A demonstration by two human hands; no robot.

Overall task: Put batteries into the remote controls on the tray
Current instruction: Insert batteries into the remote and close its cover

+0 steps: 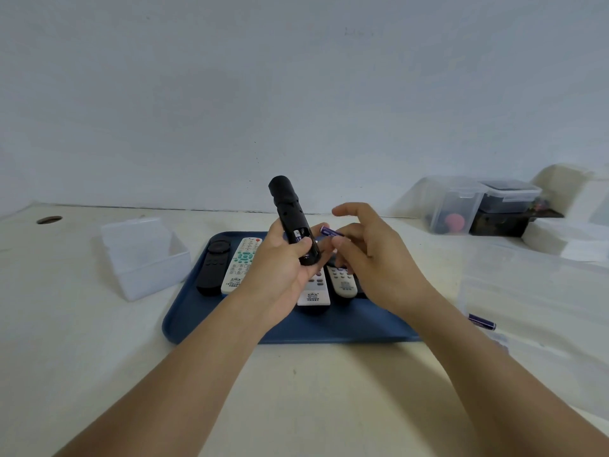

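My left hand grips a black remote held upright above the blue tray, its back toward me with a battery showing in the open compartment. My right hand pinches a purple battery just right of that remote. On the tray lie a black remote, a white remote with green buttons and two more white remotes, partly hidden by my hands.
A clear plastic box stands open left of the tray. Another purple battery lies on the table at the right beside clear plastic. Lidded storage containers sit at the back right. A round hole is in the table's far left.
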